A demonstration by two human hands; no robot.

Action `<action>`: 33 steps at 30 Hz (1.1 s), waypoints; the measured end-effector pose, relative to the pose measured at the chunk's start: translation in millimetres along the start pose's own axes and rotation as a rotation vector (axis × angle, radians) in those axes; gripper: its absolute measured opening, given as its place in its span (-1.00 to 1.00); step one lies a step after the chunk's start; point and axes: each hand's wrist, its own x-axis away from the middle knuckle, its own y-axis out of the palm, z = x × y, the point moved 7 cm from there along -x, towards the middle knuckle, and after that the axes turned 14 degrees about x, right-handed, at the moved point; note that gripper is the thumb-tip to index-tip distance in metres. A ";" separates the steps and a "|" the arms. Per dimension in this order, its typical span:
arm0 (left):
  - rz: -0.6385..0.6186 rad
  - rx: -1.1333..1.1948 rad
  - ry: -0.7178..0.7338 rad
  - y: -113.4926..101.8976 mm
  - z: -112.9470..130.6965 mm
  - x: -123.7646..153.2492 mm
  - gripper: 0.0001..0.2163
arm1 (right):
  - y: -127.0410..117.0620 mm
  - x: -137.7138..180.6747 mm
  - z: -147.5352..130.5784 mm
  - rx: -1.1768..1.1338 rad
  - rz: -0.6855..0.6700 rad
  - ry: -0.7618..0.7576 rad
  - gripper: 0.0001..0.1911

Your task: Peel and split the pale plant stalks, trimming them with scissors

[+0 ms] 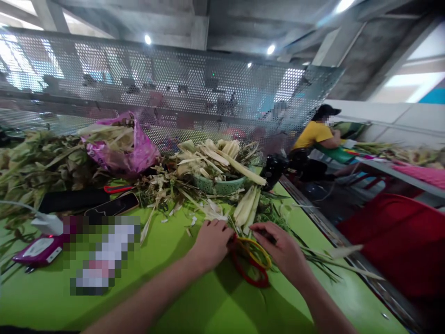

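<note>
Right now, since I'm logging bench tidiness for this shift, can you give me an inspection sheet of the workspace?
Surface: bright green tabletop, strewn with husk scraps towards the back.
Job's things: red and yellow loops, likely rubber bands, between both hands; pale peeled stalks just beyond them.
Clutter: green plastic basket heaped with husks; pink plastic bag; black phone; pink gadget.
Grippers: left hand and right hand have their fingers at the loops; grip unclear.
Cables: white plug and cable beside the pink gadget.
Surroundings: perforated metal screen; person in yellow shirt at the next table; red chair.
</note>
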 end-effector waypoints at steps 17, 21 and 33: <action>0.246 0.303 -0.077 -38.7 -27.4 -6.2 -0.81 | 25.1 -57.6 18.4 0.367 -0.117 0.109 -0.74; 0.274 0.347 -0.086 -38.6 -33.6 -8.6 -0.81 | 17.6 -53.7 31.5 0.219 -0.071 0.146 -0.67; 0.210 0.363 -0.061 -28.5 -28.8 -7.5 -0.82 | 18.3 -51.6 56.2 0.035 -0.118 0.184 -0.85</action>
